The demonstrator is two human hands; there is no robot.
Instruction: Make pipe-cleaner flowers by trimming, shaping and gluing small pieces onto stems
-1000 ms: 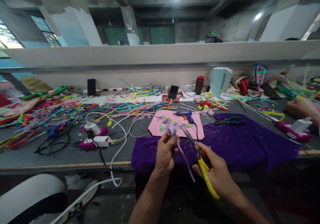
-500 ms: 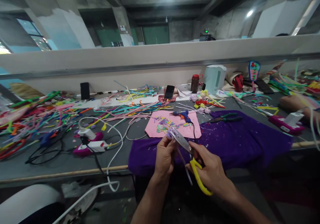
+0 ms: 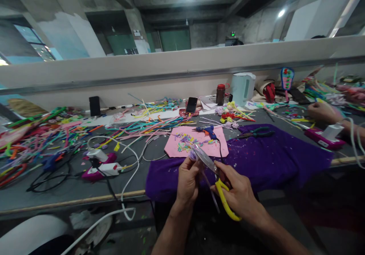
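Note:
My left hand (image 3: 187, 181) pinches a lilac pipe-cleaner piece (image 3: 192, 155) with a coiled top; its thin tail (image 3: 211, 195) hangs down between my hands. My right hand (image 3: 238, 194) grips yellow-handled scissors (image 3: 212, 171), whose blades reach up-left to the coil by my left fingertips. Both hands hover over the near edge of a purple cloth (image 3: 273, 160). Behind them lies a pink sheet (image 3: 196, 145) strewn with small coloured cuttings, with a blue glue gun (image 3: 208, 130) at its far edge.
Heaps of coloured pipe cleaners (image 3: 42, 141) cover the left of the grey table (image 3: 71, 186). A power strip (image 3: 101, 163) with cables, green pliers (image 3: 255, 133), a phone (image 3: 191, 105), a brown jar (image 3: 220, 94) and a white kettle (image 3: 242, 87) lie around. Another person's hand (image 3: 323, 112) rests at right.
My right hand has swung the scissors left and in, so the blades now meet the lilac coil. Both hands dropped slightly closer together; the view shifted a little right.

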